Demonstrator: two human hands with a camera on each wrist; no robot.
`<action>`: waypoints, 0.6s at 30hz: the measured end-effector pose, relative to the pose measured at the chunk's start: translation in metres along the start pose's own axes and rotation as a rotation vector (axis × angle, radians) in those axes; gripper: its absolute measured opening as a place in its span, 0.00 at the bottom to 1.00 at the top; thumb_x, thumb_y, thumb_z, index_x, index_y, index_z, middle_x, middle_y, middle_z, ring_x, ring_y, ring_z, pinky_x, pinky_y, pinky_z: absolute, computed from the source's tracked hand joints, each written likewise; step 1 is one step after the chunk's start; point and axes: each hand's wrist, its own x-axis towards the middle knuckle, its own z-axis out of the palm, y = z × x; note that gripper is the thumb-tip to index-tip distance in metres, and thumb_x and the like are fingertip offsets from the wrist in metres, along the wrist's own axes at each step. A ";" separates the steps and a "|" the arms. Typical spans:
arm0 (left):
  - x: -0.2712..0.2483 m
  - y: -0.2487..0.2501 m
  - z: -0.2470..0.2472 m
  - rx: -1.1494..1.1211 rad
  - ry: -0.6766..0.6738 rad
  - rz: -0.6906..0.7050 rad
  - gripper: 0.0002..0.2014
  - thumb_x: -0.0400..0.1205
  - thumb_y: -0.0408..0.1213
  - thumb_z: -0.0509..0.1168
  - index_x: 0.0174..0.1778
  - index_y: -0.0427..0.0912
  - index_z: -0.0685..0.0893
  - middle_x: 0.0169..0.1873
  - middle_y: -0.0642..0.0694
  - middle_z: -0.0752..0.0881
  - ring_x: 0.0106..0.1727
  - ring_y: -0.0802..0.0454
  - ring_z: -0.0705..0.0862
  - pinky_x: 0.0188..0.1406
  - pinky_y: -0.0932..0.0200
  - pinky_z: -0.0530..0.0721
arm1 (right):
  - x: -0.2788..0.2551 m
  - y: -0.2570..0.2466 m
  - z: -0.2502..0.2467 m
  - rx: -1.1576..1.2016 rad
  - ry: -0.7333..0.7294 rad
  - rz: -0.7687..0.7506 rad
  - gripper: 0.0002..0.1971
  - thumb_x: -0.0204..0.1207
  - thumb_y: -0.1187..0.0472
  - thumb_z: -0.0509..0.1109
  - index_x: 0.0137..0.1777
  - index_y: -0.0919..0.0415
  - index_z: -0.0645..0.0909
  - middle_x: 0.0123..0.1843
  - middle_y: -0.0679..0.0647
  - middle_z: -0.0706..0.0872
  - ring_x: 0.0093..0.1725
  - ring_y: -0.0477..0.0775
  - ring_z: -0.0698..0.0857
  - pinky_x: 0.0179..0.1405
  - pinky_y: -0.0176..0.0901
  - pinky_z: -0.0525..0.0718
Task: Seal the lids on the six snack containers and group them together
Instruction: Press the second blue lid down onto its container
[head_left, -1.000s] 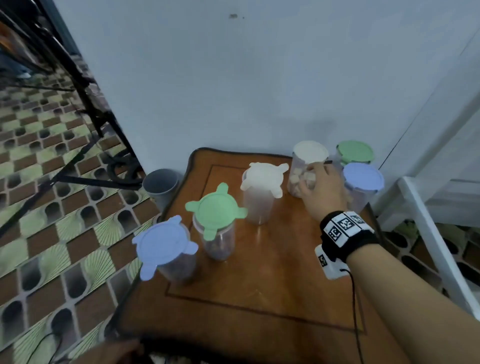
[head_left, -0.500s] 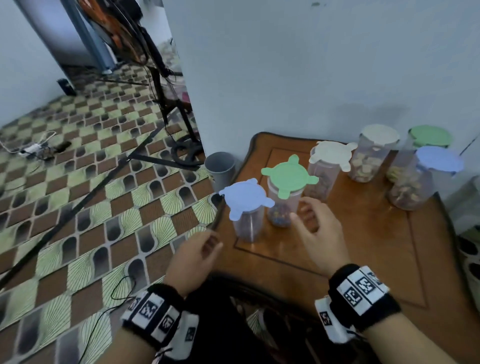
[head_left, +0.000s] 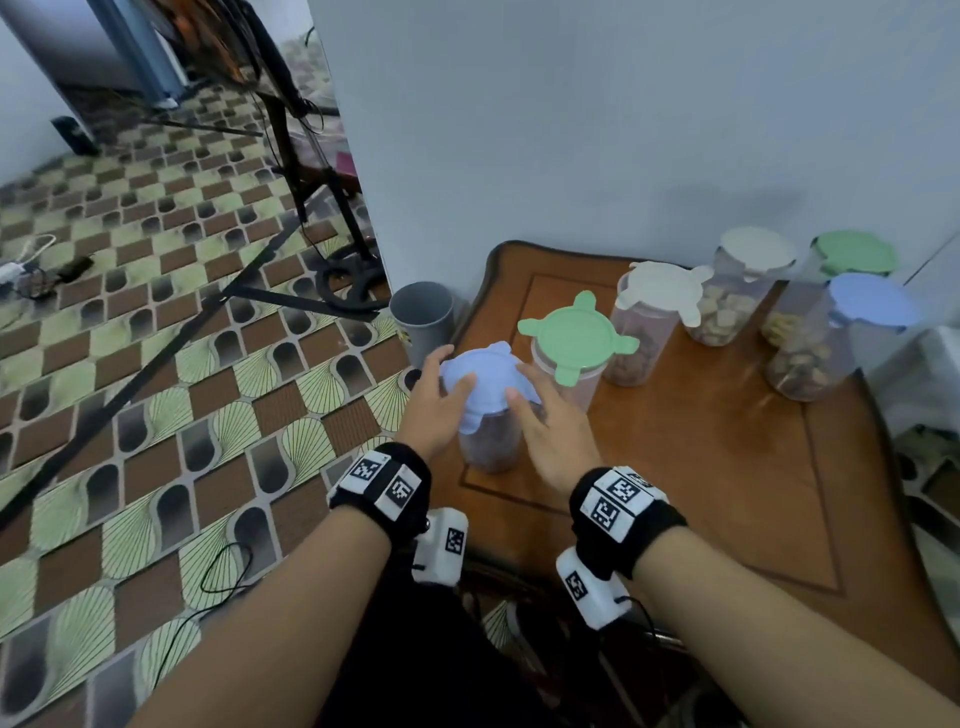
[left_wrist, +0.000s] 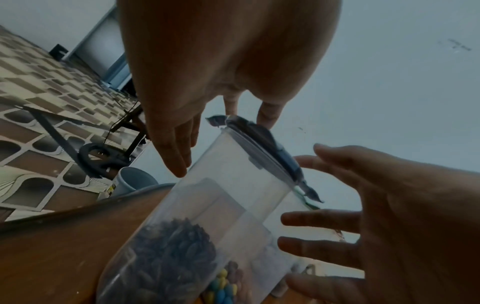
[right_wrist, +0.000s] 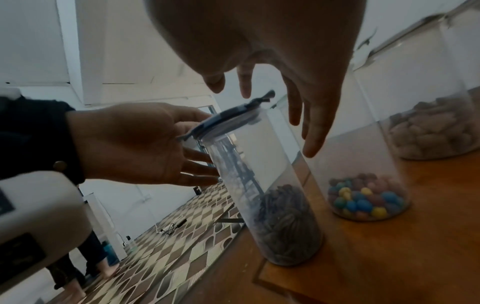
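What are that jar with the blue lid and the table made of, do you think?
Jar: likely clear hard plastic; the seeds inside show through its smooth wall. Blue lid: matte, probably soft plastic or silicone, with flaps that stick out. Table: looks like brown varnished wood with a slight sheen; could be veneer.

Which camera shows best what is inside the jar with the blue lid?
The right wrist view: dark seeds fill the jar's bottom, unobstructed. The left wrist view shows them from closer but cut off; from the head camera, lid and hands mostly hide them.
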 end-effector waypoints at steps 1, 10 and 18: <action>0.001 -0.001 0.001 0.001 -0.017 -0.003 0.24 0.85 0.44 0.66 0.77 0.46 0.70 0.65 0.42 0.81 0.65 0.42 0.82 0.64 0.49 0.82 | 0.001 -0.002 0.001 0.013 -0.004 0.008 0.26 0.78 0.34 0.56 0.74 0.38 0.69 0.76 0.51 0.74 0.73 0.53 0.73 0.74 0.58 0.71; -0.022 -0.009 0.001 -0.008 0.008 -0.008 0.28 0.72 0.55 0.72 0.68 0.51 0.80 0.61 0.46 0.86 0.60 0.46 0.86 0.61 0.39 0.86 | -0.021 -0.005 -0.012 0.072 0.044 0.010 0.15 0.81 0.54 0.67 0.67 0.48 0.79 0.58 0.47 0.80 0.52 0.46 0.79 0.53 0.35 0.75; -0.076 -0.011 0.026 0.056 -0.128 0.025 0.25 0.68 0.65 0.73 0.60 0.67 0.80 0.58 0.51 0.88 0.58 0.46 0.88 0.56 0.37 0.88 | -0.078 0.026 -0.053 0.027 0.009 -0.047 0.14 0.77 0.50 0.71 0.63 0.41 0.80 0.55 0.47 0.87 0.50 0.43 0.84 0.41 0.20 0.75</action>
